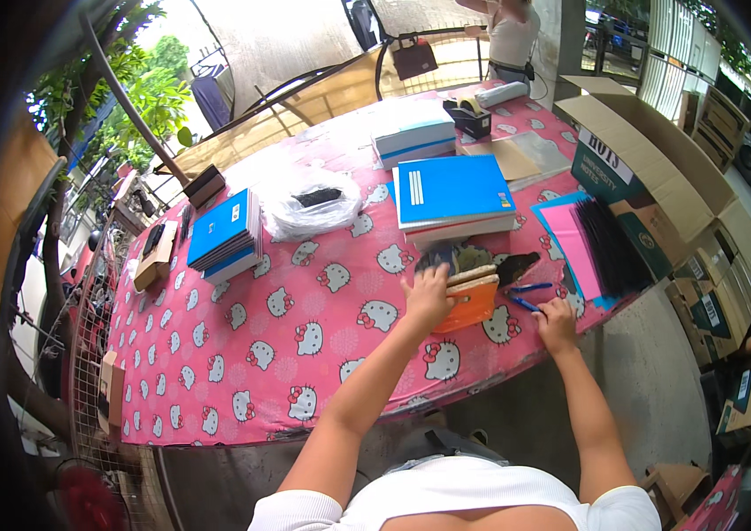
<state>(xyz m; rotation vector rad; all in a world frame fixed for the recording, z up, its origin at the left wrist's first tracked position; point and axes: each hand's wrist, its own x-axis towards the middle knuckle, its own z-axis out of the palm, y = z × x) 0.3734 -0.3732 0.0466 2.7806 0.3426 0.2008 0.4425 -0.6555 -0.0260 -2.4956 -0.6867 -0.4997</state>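
Your left hand (429,298) is touching an orange pouch (475,306), likely soft, best edge-held; your right hand (558,326), a blue pen (525,303); grips unclear.

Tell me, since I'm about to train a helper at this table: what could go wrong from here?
The blue pens lie loose by the right hand, near the table edge; a nudge might roll one off.

The left hand is at the orange pouch, close to the blue notebook stack; a push that way could shift the stack.

The black bundle lies near the table's right edge, so a bump might send it off.
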